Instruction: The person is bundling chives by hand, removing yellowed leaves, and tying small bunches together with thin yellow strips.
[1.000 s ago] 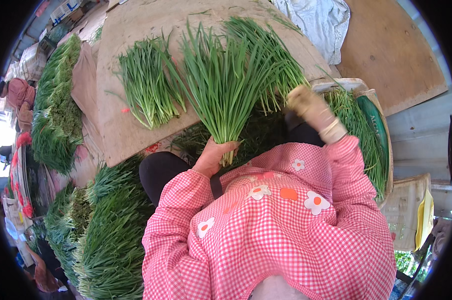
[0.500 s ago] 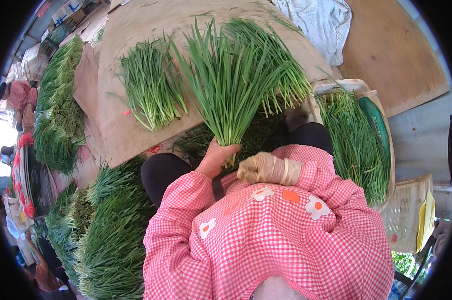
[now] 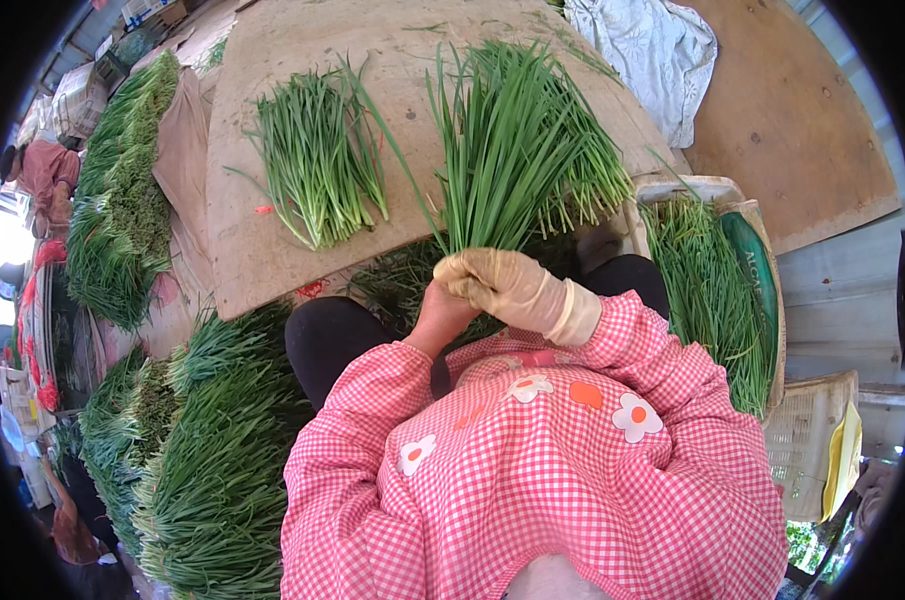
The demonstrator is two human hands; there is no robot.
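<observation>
An upright bunch of garlic chives (image 3: 497, 165) rises in front of my lap, its long green leaves fanned out toward the board. Its lower stalks are closed in my bare left hand (image 3: 444, 318). My right hand (image 3: 502, 283), in a beige glove, wraps round the same bunch just above and against the left. The cut ends are hidden behind my hands. One long leaf sticks out to the left of the bunch. On the wooden board (image 3: 272, 40) lie a smaller pile of chives (image 3: 322, 165) to the left and another pile (image 3: 597, 170) partly behind the held bunch.
A pale crate (image 3: 640, 230) of chives stands at my right, with a green bag (image 3: 747, 250) along its side. Large heaps of chives (image 3: 217, 470) lie at my left. A white cloth (image 3: 662, 65) rests at the far right. Another person (image 3: 47, 185) is at the far left.
My gloved right hand has moved up and left from beside the bunch and closed round its stalks. The leaves have shifted right and gathered narrower.
</observation>
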